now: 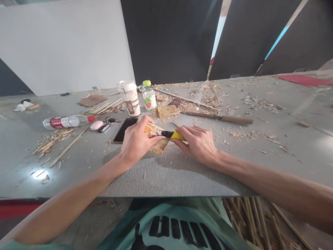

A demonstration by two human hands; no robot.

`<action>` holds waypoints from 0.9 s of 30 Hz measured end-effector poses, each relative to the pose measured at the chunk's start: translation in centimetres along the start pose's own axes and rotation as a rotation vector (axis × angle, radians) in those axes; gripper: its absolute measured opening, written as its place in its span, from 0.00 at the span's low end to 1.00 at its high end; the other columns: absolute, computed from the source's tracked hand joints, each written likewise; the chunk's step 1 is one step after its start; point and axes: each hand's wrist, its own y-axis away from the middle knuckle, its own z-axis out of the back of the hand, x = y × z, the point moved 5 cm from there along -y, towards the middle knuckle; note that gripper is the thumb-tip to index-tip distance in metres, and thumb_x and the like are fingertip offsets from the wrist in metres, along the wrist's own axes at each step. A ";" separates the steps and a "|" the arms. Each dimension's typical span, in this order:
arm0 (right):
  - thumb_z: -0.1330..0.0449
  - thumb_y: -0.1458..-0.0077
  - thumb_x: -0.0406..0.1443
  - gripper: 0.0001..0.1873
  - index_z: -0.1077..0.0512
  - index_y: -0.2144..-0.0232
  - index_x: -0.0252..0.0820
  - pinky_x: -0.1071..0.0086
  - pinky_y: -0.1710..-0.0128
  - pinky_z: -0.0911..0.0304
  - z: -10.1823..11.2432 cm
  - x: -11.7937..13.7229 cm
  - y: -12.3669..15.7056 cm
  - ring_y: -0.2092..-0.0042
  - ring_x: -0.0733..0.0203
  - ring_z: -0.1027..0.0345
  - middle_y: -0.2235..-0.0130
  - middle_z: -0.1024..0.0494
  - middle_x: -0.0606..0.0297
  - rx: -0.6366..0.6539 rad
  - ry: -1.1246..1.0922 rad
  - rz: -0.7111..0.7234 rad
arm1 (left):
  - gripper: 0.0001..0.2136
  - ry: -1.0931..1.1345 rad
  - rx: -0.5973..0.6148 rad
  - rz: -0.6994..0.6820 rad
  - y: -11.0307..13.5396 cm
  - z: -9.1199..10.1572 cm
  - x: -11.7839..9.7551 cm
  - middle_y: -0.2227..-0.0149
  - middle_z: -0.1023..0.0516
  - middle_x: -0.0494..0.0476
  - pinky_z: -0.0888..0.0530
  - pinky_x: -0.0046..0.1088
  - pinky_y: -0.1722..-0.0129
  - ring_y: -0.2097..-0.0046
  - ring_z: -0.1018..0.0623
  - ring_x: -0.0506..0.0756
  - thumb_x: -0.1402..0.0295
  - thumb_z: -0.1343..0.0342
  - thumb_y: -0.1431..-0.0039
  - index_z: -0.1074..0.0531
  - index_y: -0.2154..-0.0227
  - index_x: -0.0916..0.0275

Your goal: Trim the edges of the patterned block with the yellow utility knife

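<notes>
In the middle of the head view my left hand (137,138) pinches a small flat piece with a colourful floral print (159,148) just above the table. My right hand (199,141) is wrapped round a yellow and black utility knife (180,135). The knife's front end points left and lies against the printed piece, close to my left thumb; whether the blade cuts in I cannot tell. A dark phone (125,129) lies flat just left of my left hand. Beyond my hands is a second yellow printed piece (168,111).
White paper cups (131,100) and a green-capped bottle (149,95) stand behind my hands. A red-labelled bottle (66,122) lies on its side at left. A long wooden-handled blade (234,119) lies right. Wood shavings (208,93) litter the grey table (166,178). Sticks (253,218) are below its edge.
</notes>
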 end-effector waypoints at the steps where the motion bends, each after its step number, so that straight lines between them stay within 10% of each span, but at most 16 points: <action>1: 0.45 0.25 0.49 0.21 0.27 0.66 0.41 0.65 0.69 0.49 0.2 0.1 0.0 0.72 0.62 0.37 0.71 0.23 0.64 -0.027 0.006 0.018 | 0.26 0.004 -0.002 -0.001 -0.1 0.1 0.0 0.70 0.21 0.44 0.27 0.31 0.67 0.69 0.20 0.55 0.57 0.19 0.52 0.31 0.59 0.54; 18: 0.45 0.30 0.46 0.14 0.32 0.65 0.45 0.66 0.71 0.49 0.9 -1.6 -0.7 0.74 0.64 0.45 0.74 0.30 0.69 -0.078 -0.285 -0.236 | 0.22 0.261 0.045 0.106 0.3 -0.6 0.1 0.70 0.24 0.42 0.28 0.30 0.67 0.72 0.26 0.51 0.58 0.23 0.48 0.30 0.59 0.54; 27: 0.43 0.32 0.50 0.24 0.42 0.74 0.46 0.65 0.72 0.55 0.0 -2.6 -0.8 0.72 0.65 0.50 0.75 0.43 0.73 0.105 -0.550 -0.362 | 0.15 0.376 0.107 0.224 0.3 -1.5 1.2 0.69 0.25 0.45 0.31 0.30 0.70 0.71 0.27 0.52 0.60 0.30 0.42 0.30 0.59 0.53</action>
